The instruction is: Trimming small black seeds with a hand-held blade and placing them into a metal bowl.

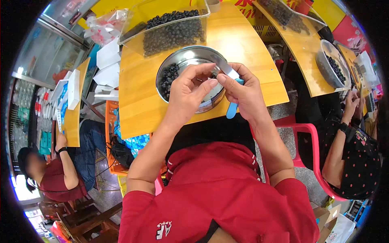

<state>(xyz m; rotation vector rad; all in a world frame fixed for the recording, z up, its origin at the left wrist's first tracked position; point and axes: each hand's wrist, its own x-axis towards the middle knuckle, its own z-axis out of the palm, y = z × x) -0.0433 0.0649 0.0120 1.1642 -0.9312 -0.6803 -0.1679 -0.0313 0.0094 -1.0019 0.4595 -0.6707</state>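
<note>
Two bare hands work above a steel bowl (191,53) on a wooden counter (247,38). The right grip (245,90) is closed around a blue-handled knife (229,71), whose handle end projects below that grip, toward the wearer, while the blade slants forward and leftward, just beside the left fingertips. The left grip (187,88) is bent with thumb and forefinger close together; a dark spot shows in the gap, but whether a berry is pinched there or merely seen in the bowl behind cannot be told. Dark berries (168,79) lie in the bowl, beside and to the left of the left grip; a clear tub (133,37), stocked with more, stands farther ahead of it and to the left. Good handling here, as a judgement, calls for a short hold near the blade, with the right thumb as a brace and the edge turned away from the left thumb. Small round fruit is likely to roll, so a light, steady pinch suits it best, with both grips low over the bowl to catch drops.
</note>
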